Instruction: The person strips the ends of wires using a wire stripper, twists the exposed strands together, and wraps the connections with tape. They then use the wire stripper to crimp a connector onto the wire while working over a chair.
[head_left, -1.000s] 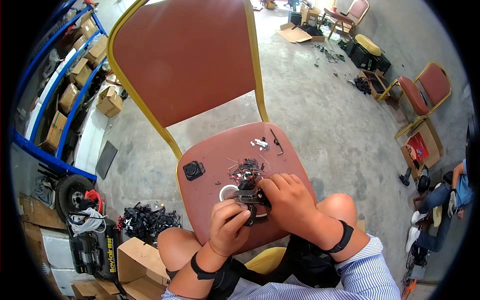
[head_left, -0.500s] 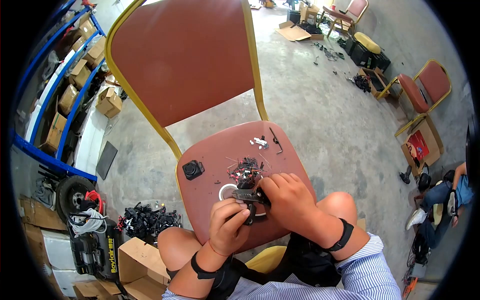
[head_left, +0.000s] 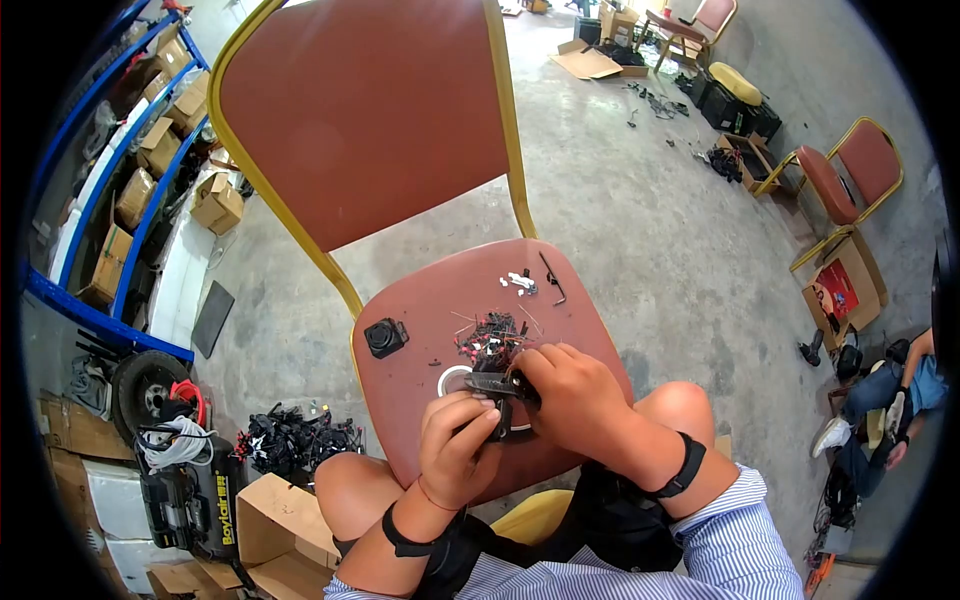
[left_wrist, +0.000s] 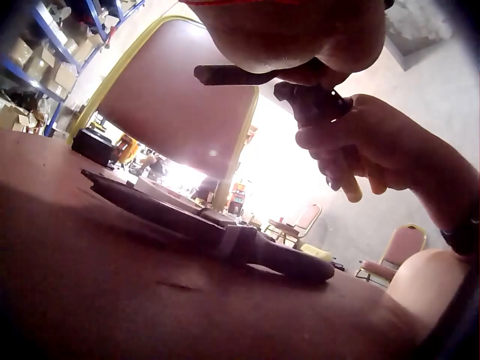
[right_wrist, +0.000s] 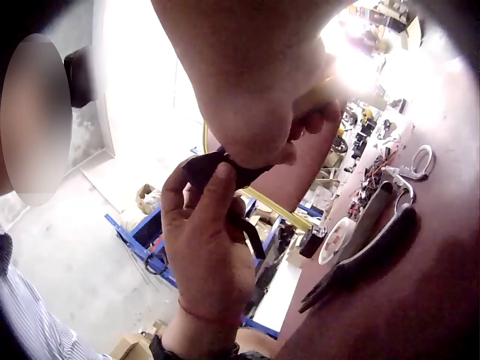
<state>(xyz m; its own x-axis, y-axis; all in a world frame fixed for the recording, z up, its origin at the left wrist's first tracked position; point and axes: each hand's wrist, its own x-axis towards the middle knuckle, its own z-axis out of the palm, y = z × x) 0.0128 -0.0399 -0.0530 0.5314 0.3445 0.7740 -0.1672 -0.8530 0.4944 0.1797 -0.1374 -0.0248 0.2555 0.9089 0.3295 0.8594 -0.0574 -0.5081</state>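
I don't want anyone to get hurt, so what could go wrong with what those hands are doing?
The grey tool in the right hand could slip and nick the left hand, whose fingertips are very close. If the black piece falls from the left hand, it might get lost near the messy pile of little bits. A bump could also knock the L-shaped key off the seat.

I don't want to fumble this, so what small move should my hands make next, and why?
Probably steady the black piece in your left hand and gently turn the dark part in your right hand: both are gripped close together above the chair seat, and the pliers lie unheld.
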